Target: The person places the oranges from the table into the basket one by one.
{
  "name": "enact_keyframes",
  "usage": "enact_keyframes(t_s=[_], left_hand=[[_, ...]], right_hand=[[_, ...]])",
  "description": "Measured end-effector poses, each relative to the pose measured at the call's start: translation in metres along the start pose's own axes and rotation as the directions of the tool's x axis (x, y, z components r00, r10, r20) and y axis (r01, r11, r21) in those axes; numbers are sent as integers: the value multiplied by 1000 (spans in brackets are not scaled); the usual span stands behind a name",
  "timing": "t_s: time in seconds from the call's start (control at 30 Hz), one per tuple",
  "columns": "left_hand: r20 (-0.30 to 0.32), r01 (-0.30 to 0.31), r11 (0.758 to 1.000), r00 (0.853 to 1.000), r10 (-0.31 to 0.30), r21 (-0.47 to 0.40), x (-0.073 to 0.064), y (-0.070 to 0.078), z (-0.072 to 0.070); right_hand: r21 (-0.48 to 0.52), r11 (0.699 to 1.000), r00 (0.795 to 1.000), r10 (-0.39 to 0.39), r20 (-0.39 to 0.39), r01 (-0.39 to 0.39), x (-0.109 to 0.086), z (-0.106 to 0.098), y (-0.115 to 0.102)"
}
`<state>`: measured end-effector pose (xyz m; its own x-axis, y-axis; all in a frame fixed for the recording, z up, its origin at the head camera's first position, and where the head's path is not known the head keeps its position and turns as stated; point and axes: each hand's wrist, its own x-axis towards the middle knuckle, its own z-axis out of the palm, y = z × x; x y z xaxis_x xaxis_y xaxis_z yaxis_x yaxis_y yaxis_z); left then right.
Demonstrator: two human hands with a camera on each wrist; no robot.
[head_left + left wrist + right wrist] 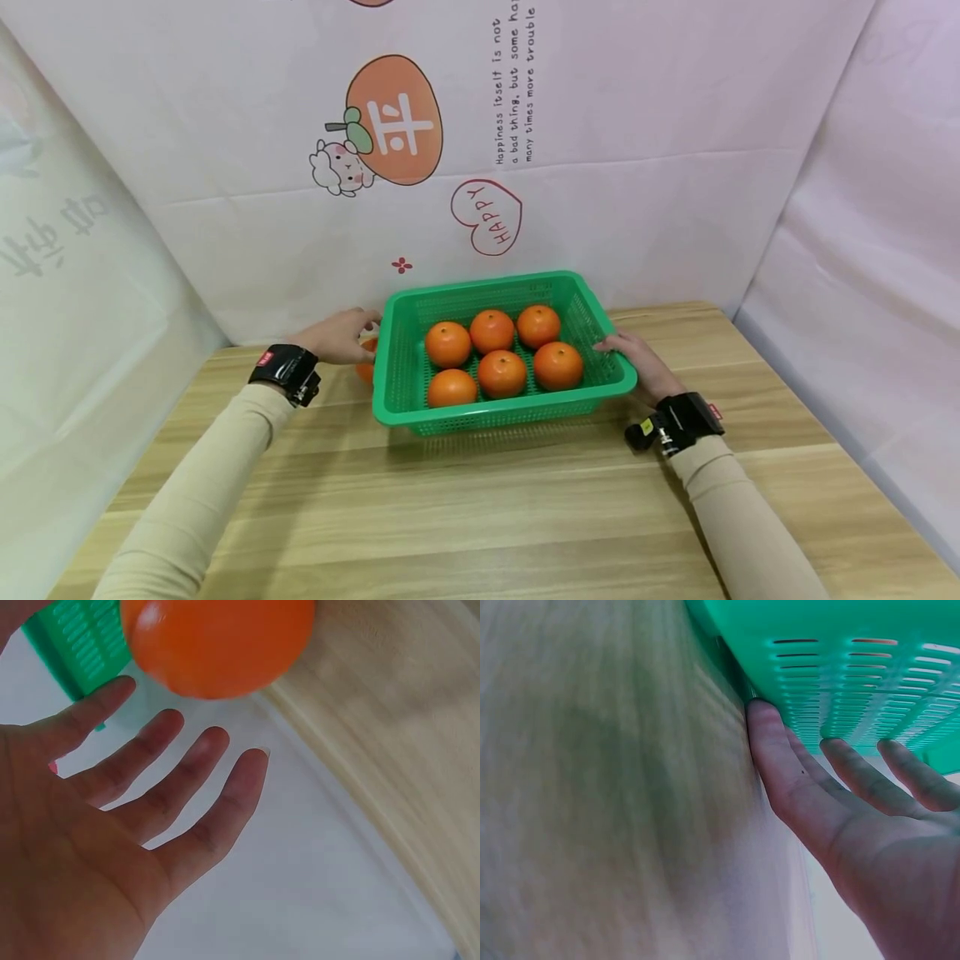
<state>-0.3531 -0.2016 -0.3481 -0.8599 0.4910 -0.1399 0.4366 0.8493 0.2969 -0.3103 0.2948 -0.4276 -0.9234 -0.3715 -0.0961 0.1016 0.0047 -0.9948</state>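
A green plastic basket [502, 417] holds several oranges [502, 372] and stands near the back of the table. My right hand [637, 362] grips its right rim, a digit showing over the inner side. In the right wrist view, the fingers [795, 772] lie along the slotted outer wall. Beside the basket's left end, my left hand [341, 336] has its fingers spread and loosely bent. One more orange [365, 372] lies there, partly hidden by the basket. In the left wrist view, this orange [217, 645] shows just beyond the fingertips, with nothing inside the palm.
The wooden table [480, 517] extends in front of the basket. A white printed cloth [637, 217] hangs right behind it, and more white cloth [862, 333] stands at both sides. Each wrist wears a black camera band [285, 371].
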Motion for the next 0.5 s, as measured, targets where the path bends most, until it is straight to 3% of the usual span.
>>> enact_keyframes(t_s=[0.5], left_hand=[[-7, -6, 999, 1000, 6, -45, 8, -3, 15]], right_hand=[[3, 1000, 1000, -4, -8, 4, 0, 2, -1]])
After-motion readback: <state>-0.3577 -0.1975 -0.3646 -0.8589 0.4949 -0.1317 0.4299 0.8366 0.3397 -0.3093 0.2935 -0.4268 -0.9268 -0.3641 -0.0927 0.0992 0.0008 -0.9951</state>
